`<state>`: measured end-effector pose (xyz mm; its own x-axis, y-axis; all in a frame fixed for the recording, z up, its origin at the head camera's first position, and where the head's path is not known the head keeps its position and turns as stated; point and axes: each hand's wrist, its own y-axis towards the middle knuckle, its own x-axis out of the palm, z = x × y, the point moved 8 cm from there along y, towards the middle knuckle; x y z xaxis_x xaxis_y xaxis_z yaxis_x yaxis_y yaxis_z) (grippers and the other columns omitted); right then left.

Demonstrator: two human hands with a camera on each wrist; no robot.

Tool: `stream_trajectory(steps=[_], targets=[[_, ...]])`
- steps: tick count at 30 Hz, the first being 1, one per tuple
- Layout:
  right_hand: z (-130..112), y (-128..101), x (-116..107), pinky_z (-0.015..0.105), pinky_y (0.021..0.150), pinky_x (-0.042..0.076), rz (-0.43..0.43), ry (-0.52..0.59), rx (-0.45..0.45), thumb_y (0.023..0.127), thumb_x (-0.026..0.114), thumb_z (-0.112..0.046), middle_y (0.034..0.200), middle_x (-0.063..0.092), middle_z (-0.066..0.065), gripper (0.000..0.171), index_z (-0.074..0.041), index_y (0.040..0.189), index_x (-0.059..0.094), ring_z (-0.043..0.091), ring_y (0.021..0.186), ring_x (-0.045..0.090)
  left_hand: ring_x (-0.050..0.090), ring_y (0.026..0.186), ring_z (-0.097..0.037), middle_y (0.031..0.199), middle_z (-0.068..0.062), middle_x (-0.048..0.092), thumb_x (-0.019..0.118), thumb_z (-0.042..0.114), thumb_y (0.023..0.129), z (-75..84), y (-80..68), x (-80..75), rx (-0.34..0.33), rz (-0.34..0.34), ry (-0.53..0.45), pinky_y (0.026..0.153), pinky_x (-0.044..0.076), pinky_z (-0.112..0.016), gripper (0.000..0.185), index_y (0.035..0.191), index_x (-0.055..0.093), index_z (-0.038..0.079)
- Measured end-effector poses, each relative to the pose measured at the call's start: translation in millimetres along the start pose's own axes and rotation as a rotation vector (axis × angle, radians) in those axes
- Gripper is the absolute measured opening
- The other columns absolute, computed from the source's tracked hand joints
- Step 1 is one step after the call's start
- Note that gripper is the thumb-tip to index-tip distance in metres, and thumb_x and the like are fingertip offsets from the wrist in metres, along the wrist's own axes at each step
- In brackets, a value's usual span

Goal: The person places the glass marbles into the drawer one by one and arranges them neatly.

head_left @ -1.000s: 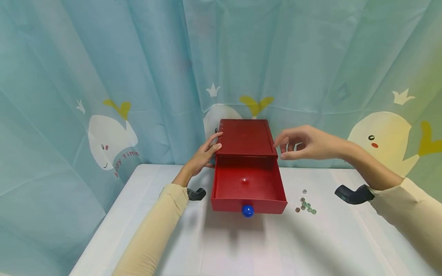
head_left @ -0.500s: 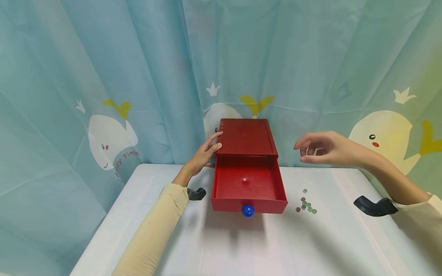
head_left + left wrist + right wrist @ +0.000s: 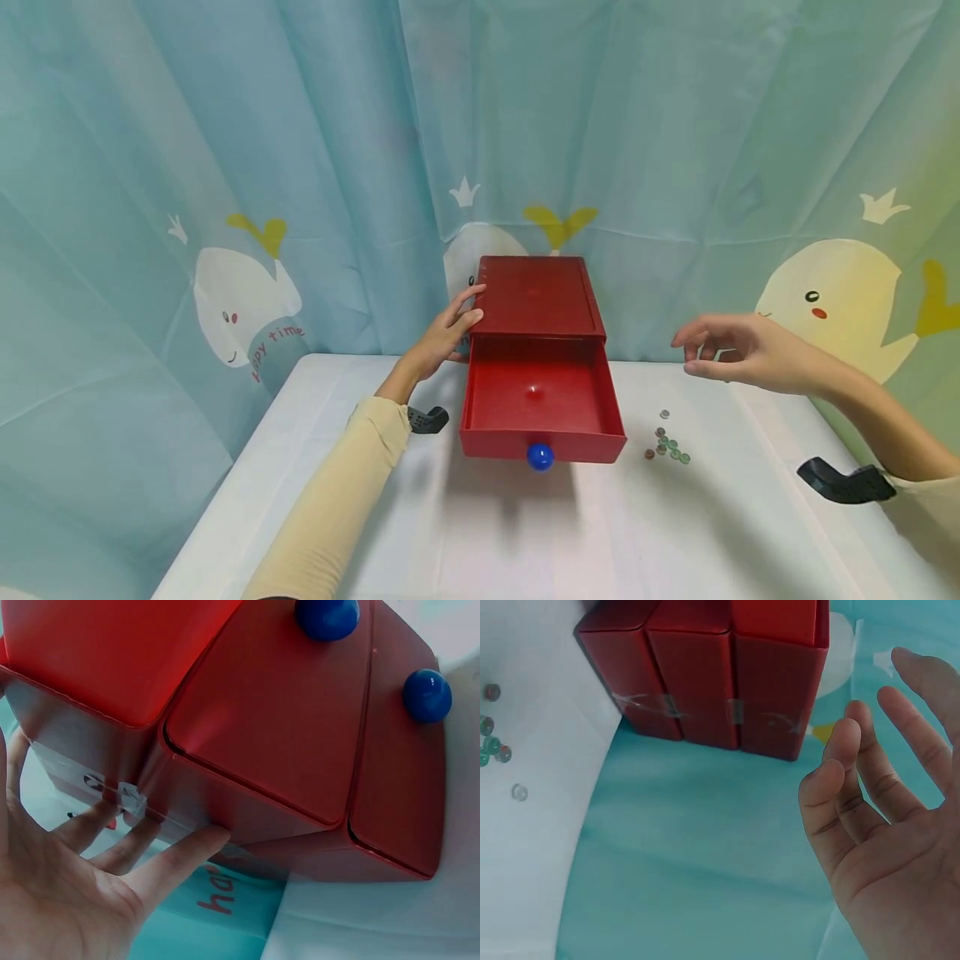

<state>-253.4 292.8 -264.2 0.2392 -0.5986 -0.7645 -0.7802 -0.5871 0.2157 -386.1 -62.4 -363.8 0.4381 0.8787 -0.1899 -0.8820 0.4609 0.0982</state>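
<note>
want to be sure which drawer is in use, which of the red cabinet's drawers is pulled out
The top drawer, with the blue knob, stands pulled out and open. The other drawers below it, seen in the left wrist view, sit shut, one showing a second blue knob.

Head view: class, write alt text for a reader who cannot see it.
A red drawer box stands on a white table with its top drawer pulled open. The left hand rests on the box's side; the right hand hovers empty above small beads.
</note>
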Motion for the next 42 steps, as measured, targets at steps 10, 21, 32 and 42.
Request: stream_trajectory(steps=[10, 21, 32, 42], targets=[[17, -12, 4, 0.027, 0.062, 0.053, 0.020, 0.016, 0.023, 0.093, 0.073, -0.002, 0.094, 0.067, 0.003, 0.030, -0.016, 0.119, 0.067, 0.015, 0.073, 0.066, 0.044, 0.142, -0.033, 0.164, -0.008, 0.034, 0.051, 0.041, 0.104, -1.8, -0.4, -1.2, -0.010, 0.001, -0.025, 0.093, 0.052, -0.065, 0.058, 0.159, 0.032, 0.041], [33, -23, 10, 0.026, 0.066, 0.055, 0.020, 0.033, 0.017, 0.092, 0.073, 0.001, 0.092, 0.068, 0.004, 0.031, -0.014, 0.119, 0.067, 0.014, 0.079, 0.067, 0.044, 0.142, -0.032, 0.164, -0.006, 0.034, 0.051, 0.041, 0.104, -2.0, -0.3, -2.3, -0.007, 0.004, -0.023, 0.092, 0.053, -0.064, 0.057, 0.158, 0.032, 0.041], [46, -34, 15, 0.024, 0.066, 0.055, 0.053, 0.001, 0.026, 0.092, 0.074, 0.000, 0.091, 0.069, 0.001, 0.030, -0.015, 0.117, 0.068, 0.013, 0.077, 0.067, 0.044, 0.142, -0.030, 0.163, -0.005, 0.036, 0.051, 0.043, 0.104, -2.3, 1.6, -1.3, -0.011, 0.006, -0.011, 0.092, 0.053, -0.064, 0.057, 0.157, 0.033, 0.045], [67, -43, 29, 0.026, 0.064, 0.055, 0.069, 0.027, 0.076, 0.092, 0.075, -0.004, 0.093, 0.068, 0.004, 0.029, -0.016, 0.117, 0.068, 0.013, 0.076, 0.068, 0.043, 0.143, -0.031, 0.161, -0.007, 0.037, 0.051, 0.045, 0.103, -1.9, 0.6, -1.0, -0.002, 0.005, -0.003, 0.092, 0.053, -0.065, 0.058, 0.157, 0.032, 0.044]])
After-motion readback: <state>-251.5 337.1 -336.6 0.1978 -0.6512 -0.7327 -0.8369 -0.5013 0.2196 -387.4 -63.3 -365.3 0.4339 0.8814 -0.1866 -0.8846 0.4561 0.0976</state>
